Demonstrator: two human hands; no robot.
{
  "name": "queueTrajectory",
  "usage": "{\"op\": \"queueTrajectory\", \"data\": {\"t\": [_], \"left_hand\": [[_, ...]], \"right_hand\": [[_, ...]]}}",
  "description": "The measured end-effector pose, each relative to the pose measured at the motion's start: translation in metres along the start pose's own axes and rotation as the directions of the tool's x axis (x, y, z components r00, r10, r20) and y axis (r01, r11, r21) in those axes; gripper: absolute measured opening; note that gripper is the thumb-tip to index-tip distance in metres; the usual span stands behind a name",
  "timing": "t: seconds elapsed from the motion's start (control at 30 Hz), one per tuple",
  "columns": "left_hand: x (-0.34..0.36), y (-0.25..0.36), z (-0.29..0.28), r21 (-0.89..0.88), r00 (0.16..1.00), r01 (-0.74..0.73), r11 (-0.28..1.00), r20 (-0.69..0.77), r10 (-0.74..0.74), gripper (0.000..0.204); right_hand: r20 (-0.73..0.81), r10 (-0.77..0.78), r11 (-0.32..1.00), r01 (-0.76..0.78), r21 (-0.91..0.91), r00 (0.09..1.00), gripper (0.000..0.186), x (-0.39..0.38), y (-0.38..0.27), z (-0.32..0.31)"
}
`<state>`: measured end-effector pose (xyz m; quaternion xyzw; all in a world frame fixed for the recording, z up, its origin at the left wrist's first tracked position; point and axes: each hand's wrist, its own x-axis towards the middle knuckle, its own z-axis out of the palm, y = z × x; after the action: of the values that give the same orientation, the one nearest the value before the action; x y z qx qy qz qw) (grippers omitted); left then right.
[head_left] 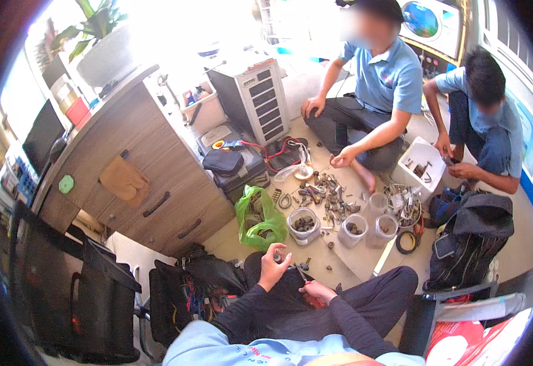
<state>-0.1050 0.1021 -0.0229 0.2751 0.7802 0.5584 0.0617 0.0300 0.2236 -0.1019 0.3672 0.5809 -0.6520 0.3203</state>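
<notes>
I sit on the floor with my legs folded and both hands over my lap. My left hand (272,266) is closed, thumb and fingers pinching a small dark part (277,258). Just to its right and lower, my right hand (318,294) is wrapped round a slim metal hand tool with what looks like a red handle. The metal end (303,276) of that tool points up and left, toward my left hand; its exact kind is too small to tell. Beyond my knees stand a clear jar (304,227) of dark small parts and a green plastic bag (259,219).
A pile of metal parts (333,198) lies mid-floor, with more clear jars (352,231) and a black tape roll (407,242) near it. Two people in blue shirts sit beyond, by a white box (422,163). A wooden cabinet (150,189) stands left, a black backpack (471,238) right.
</notes>
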Motion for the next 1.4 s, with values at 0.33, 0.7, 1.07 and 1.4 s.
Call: {"op": "queueTrajectory", "data": {"t": [0.33,0.7,1.07,1.4], "left_hand": [[0.018,-0.024,-0.006,-0.053,0.900,0.069,0.996,0.433,-0.039,0.031],[0.017,-0.018,-0.009,-0.341,0.865,0.354,0.871,0.474,-0.166,0.030],[-0.040,0.013,-0.043,-0.093,0.670,0.742,0.664,0.077,-0.738,0.049],[-0.107,0.048,-0.045,-0.507,0.486,0.862,0.002,0.826,-0.284,0.044]], "right_hand": [[0.102,-0.010,0.999,0.015,-0.045,0.995,0.032,-0.008,0.022,0.000],[0.056,0.008,0.998,-0.012,0.061,0.998,0.033,0.011,0.030,0.003],[-0.270,-0.487,0.839,0.358,-0.410,0.831,0.032,0.015,0.039,0.006],[-0.436,-0.724,0.684,0.640,-0.350,0.535,0.025,-0.051,-0.009,0.022]]}}
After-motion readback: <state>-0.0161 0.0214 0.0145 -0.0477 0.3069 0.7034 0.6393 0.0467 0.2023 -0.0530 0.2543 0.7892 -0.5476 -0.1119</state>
